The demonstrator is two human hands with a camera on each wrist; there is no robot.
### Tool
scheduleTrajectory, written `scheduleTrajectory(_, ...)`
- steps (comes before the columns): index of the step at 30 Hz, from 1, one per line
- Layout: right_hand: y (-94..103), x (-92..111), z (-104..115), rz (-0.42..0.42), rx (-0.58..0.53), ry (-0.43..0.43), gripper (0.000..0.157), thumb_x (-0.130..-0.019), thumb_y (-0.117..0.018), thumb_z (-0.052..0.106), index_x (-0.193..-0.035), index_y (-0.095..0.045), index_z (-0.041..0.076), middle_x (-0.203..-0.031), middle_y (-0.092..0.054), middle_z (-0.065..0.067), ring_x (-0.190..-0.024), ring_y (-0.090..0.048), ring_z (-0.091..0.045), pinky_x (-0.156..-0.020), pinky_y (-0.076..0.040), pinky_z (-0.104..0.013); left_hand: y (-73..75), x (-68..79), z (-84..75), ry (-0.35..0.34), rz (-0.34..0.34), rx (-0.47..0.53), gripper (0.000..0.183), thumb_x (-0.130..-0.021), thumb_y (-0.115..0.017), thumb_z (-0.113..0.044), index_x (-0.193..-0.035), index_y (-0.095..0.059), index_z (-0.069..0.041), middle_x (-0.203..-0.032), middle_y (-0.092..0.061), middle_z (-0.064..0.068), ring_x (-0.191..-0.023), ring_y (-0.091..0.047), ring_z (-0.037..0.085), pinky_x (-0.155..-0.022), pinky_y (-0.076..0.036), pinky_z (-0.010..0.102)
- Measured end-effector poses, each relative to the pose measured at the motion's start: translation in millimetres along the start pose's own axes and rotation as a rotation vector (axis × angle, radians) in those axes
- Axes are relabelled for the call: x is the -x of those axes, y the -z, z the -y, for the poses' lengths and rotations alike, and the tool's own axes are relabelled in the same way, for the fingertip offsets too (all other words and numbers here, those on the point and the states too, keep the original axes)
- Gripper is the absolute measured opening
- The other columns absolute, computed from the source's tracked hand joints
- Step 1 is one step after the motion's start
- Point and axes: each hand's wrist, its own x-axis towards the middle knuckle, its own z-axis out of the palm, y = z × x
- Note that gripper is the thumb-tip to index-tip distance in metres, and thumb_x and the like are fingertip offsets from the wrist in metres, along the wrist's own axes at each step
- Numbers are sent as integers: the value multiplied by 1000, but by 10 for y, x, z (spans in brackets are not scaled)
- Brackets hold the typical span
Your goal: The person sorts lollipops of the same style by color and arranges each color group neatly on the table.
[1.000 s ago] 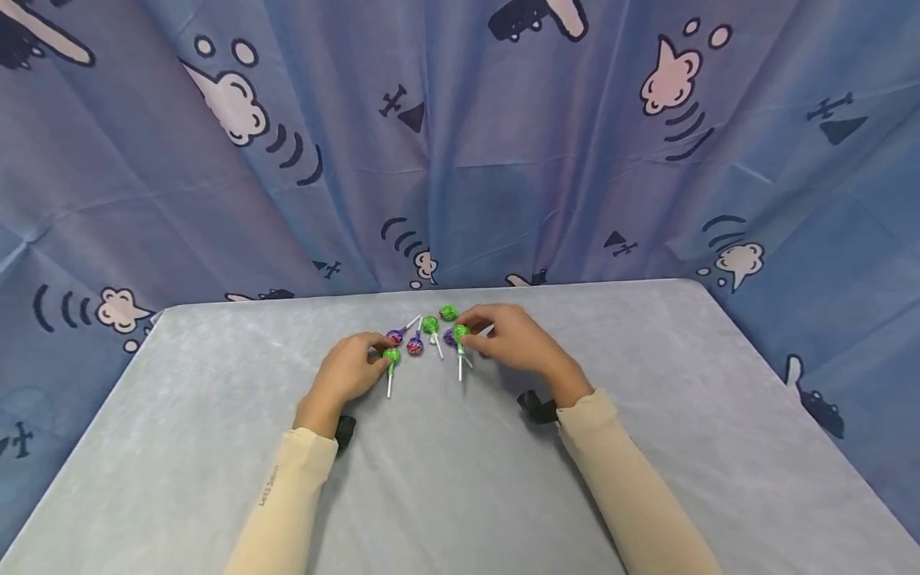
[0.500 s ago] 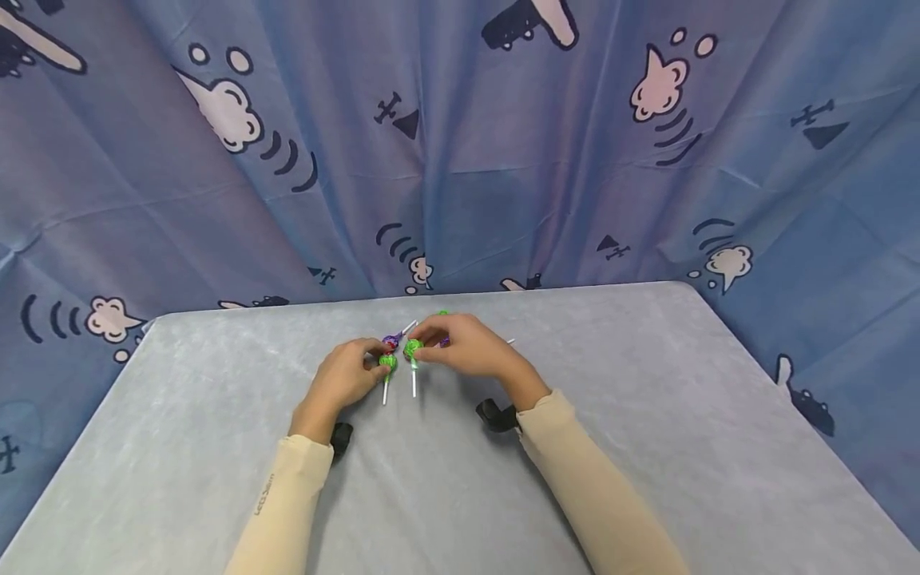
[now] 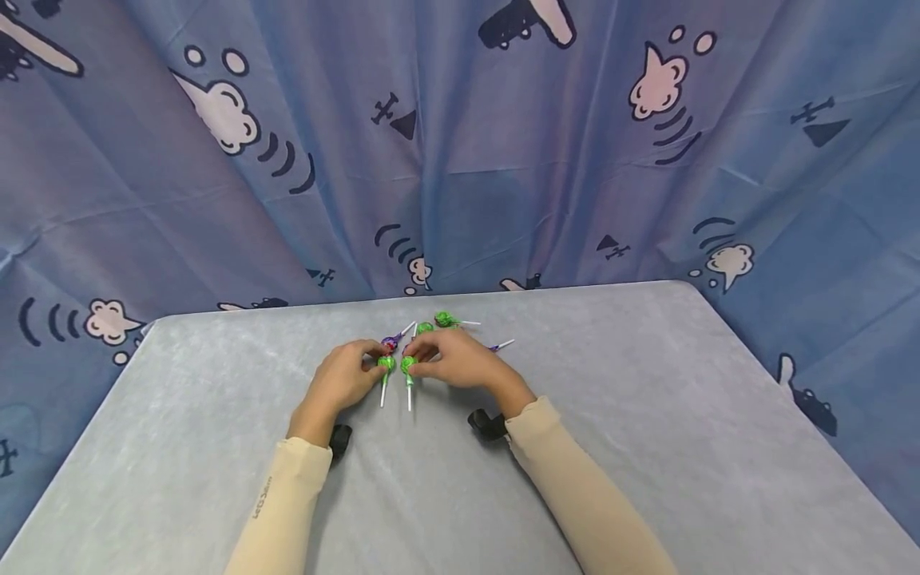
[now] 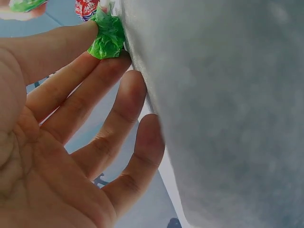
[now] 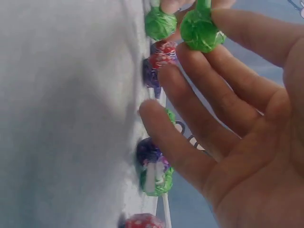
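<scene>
In the head view my left hand (image 3: 342, 377) pinches a green-wrapped lollipop (image 3: 386, 364), its white stick pointing toward me. Just to its right, my right hand (image 3: 460, 361) holds a second green lollipop (image 3: 408, 366) between thumb and fingertips, its stick likewise toward me. The two candy heads are close together but apart. In the left wrist view, thumb and forefinger meet on the green wrapper (image 4: 107, 38). From the right wrist, the held green lollipop (image 5: 202, 31) appears raised off the table, the lower fingers spread loosely.
Behind the hands lie a purple-and-red lollipop (image 3: 390, 343), a green one (image 3: 425, 327) and another green one (image 3: 444, 319) with its stick to the right. A purple lollipop's stick (image 3: 506, 343) shows beyond the right hand. A grey cloth covers the table (image 3: 611, 447); a patterned curtain (image 3: 460, 160) hangs behind.
My right hand has carried its green lollipop left and slightly toward me, beside the left one. The left hand has kept its hold and barely moved.
</scene>
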Motion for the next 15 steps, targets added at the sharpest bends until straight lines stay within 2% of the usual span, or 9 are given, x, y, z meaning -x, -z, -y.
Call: scheduleTrajectory(15, -45, -33, -94, 1, 110, -62, 25, -91, -73, 24, -114, -73, 15, -107, -75, 1, -102, -69, -14, -91, -53, -32, -4, -6, 3, 15, 13, -5, 26, -91, -71, -21, -117, -72, -16, -111, -71, 5, -86, -60, 19, -76, -46, 40)
